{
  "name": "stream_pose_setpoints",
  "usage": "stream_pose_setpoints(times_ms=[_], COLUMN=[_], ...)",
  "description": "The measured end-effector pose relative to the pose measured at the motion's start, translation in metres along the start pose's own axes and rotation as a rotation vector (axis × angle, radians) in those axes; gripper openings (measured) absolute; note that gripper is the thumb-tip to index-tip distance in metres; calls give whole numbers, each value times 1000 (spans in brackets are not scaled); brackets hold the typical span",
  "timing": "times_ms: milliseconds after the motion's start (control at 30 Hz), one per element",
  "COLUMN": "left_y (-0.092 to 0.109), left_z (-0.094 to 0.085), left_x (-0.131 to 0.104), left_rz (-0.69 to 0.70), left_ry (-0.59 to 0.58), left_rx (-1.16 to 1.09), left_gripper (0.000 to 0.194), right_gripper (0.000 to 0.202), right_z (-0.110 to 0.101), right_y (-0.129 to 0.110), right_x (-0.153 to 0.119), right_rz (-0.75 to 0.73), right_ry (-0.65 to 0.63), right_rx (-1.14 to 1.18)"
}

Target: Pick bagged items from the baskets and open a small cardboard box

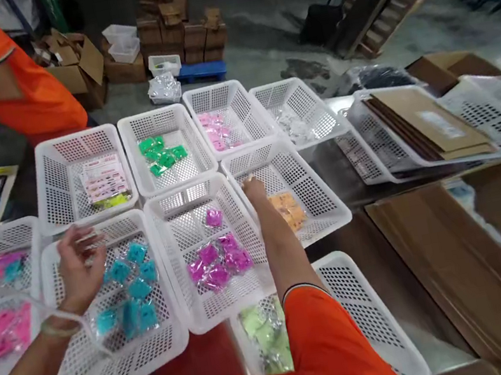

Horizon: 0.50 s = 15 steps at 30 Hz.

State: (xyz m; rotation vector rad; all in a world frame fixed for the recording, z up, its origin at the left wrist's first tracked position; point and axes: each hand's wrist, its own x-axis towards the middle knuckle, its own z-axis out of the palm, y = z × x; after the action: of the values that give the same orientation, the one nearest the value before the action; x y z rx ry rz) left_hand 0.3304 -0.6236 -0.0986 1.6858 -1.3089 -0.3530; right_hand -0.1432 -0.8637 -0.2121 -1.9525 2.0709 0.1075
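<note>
My left hand [77, 266] hovers over the white basket [117, 366] of teal packets [128, 293], with a clear plastic bag [88, 242] pinched in its fingers. My right hand [256, 192] reaches forward to the rim of the basket [328, 216] that holds orange packets [289, 210]; its fingers are blurred and I cannot tell whether they hold anything. Between the two hands stands a basket [196, 317] of magenta packets [218, 263].
More white baskets hold green packets [161, 151], pink packets [217, 130], printed cards [103, 178], clear bags [290, 125] and light-green packets [264, 334]. Flat cardboard [433, 123] lies in a basket at right. A person in orange [18, 80] stands far left.
</note>
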Motion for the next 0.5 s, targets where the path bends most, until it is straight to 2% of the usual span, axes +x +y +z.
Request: stream_pose_setpoints(times_ms=[133,200,233,300,333,367,433,467,500], left_y=[35,54,65,90,102,115,138,147,154], left_z=[28,46,56,79,90,100,113,114,113], left_x=[-31,-39,-43,-54,-61,-68,-84,-91,-97], left_rz=[-111,-212,-261,-339,-367,-389,-423,-436,-449], left_ry=[-318,-502,-580,-694,-739,-780,-852,-875,-886], left_rx=[-179,-327,-400,-521,-574,-627,-712,-739,-756], left_gripper=[57,56,61,83,94,101,93,82,70], right_gripper=[30,25,21,15,16,17,20,22,24], right_z=[-26,-38,-43,-47,-47,-47,-47,-47,-47], right_y=[12,13,10,-2,-10,-18,-26,-23,-16], right_x=[-11,-40,-62,-121,-154,-186,-242,-264,-282], right_rz=[82,79,27,-195,-345,-496,-694,-686,-593], right_ry=[40,178,274,412,411,345,181,149,165], right_rx=[32,134,237,509,644,749,899,947,964])
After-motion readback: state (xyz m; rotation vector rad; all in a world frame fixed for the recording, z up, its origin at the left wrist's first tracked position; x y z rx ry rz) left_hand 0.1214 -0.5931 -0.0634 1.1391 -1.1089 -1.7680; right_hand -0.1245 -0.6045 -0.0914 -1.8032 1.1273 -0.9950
